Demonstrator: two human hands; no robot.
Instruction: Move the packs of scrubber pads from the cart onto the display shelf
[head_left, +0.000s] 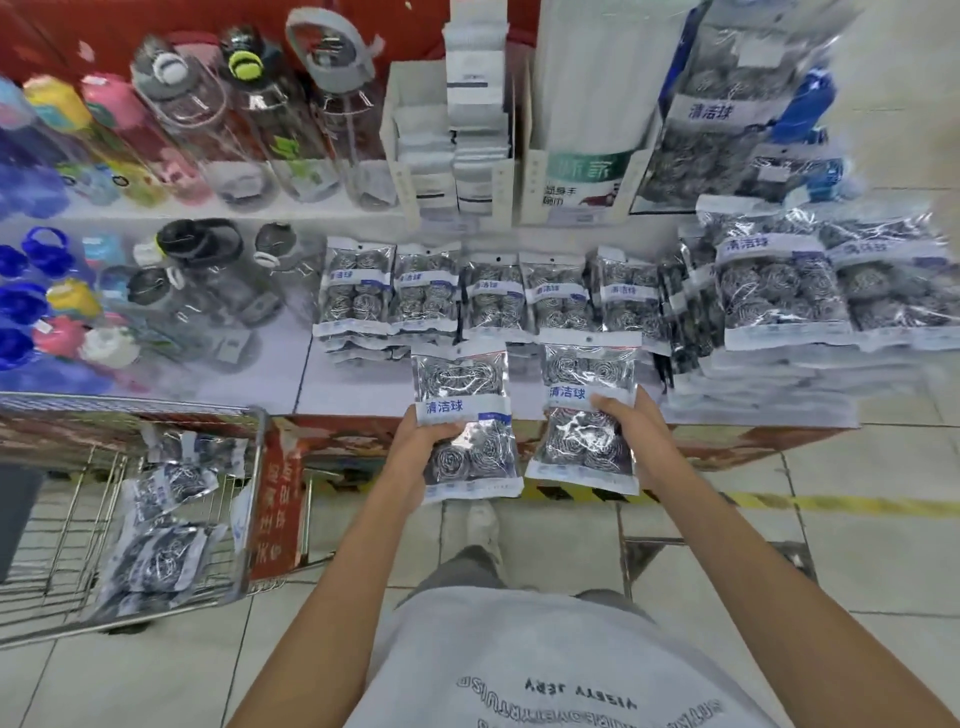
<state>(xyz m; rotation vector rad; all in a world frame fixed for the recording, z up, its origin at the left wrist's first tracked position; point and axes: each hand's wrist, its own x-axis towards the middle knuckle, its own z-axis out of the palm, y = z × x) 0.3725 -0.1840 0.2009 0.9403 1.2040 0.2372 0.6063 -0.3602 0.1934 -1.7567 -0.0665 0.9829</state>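
Both bare arms reach forward from the body, angled slightly inward, elbows low and wrists higher. The left hand (415, 441) is turned palm-in, its thumb lying over the front of a pack (467, 421) and its fingers hidden behind it. The right hand (631, 423) mirrors it, thumb across the front of a second pack (587, 410), fingers tucked behind. The hands sit level with each other, near but apart.

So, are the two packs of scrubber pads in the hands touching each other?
Apart. The head view shows a strip of floor and shelf edge between the left-hand pack and the right-hand pack, each gripped by its own hand, left hand and right hand.
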